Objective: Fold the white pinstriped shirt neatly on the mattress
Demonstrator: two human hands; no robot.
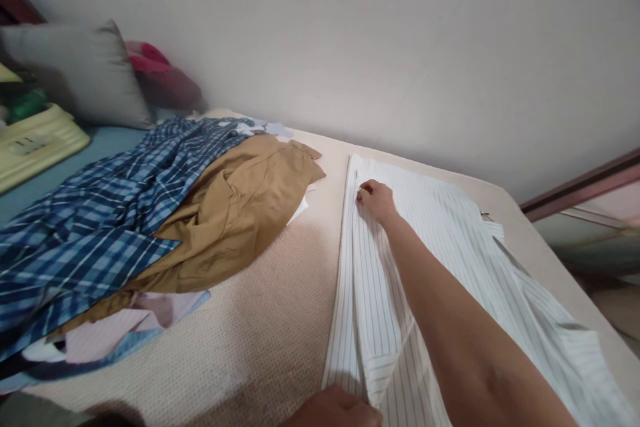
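Observation:
A white shirt with thin dark stripes [440, 227] lies spread on the beige textured mattress [280, 320], its long front edge running away from me. Near the far end of that edge, my right hand [377, 201] pinches the striped cloth, its forearm crossing over the shirt. At the bottom of the view, my left hand [337, 408] is closed on the near end of the same edge and partly cut off by the frame. Between the two hands, a flap of the shirt is folded at an angle. The shirt's right side lies loosely creased.
To the left are heaped a blue plaid garment [120, 213], a tan garment [240, 207] and paler clothes [110, 333] beneath. Farther back sit a grey pillow [85, 73], a pink-red bundle [163, 77] and a yellow basket [40, 143]. A pale wall [325, 40] borders the mattress.

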